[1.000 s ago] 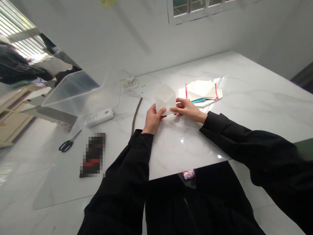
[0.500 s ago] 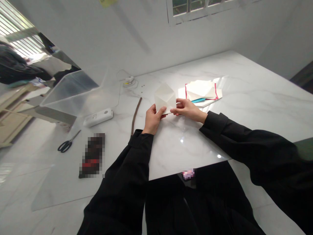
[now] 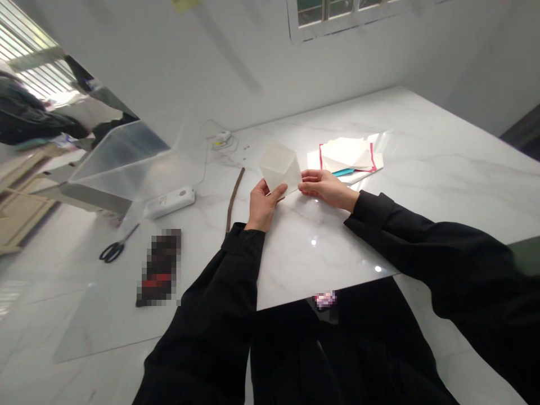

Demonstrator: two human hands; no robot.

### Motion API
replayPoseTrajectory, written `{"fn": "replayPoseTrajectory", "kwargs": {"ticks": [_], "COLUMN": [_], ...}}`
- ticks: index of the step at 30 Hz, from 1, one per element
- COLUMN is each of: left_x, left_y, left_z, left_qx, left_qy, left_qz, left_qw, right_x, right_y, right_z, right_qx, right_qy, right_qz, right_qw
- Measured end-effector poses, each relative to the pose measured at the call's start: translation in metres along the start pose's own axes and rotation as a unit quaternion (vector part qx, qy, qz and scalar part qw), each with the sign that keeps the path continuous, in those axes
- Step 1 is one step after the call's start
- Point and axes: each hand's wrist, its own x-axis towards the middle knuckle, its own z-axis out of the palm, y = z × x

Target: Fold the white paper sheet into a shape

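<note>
I see the folded white paper piece (image 3: 279, 167) held just above the table (image 3: 422, 169), between and slightly beyond both hands. It reads as a diamond standing on one corner, its long diagonal tilted up and away toward the left hand's side. The lower corner sits between the two sets of fingertips.

The left hand (image 3: 261, 205) grips the lower left edge: thumb on the near face, fingers curled behind, palm turned inward. The right hand (image 3: 324, 188) pinches the lower right corner, fingers extended flat and pointing toward the left hand. Both hands are closed on the paper and equally near it. I cannot tell whether the paper is a flat fold or a hollow form; the white surface washes out.

Beyond the right hand lies a stack of coloured sheets (image 3: 348, 157). Beside the left forearm runs a thin brown strip (image 3: 234, 197); further out on that side are a white device (image 3: 170, 202) and scissors (image 3: 116, 247).
</note>
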Motion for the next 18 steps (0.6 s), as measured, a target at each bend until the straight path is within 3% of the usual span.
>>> {"fn": "replayPoseTrajectory", "kwargs": {"ticks": [18], "left_x": [0.0027], "left_y": [-0.0045], "left_z": [-0.0007], "left_qx": [0.004], "left_qy": [-0.012], "left_qz": [0.035], "left_qw": [0.999], "right_x": [-0.0007], "right_y": [-0.001], "right_z": [0.0003], "right_qx": [-0.011], "right_qy": [0.005], "right_qz": [-0.023], "right_qw": [1.0]}}
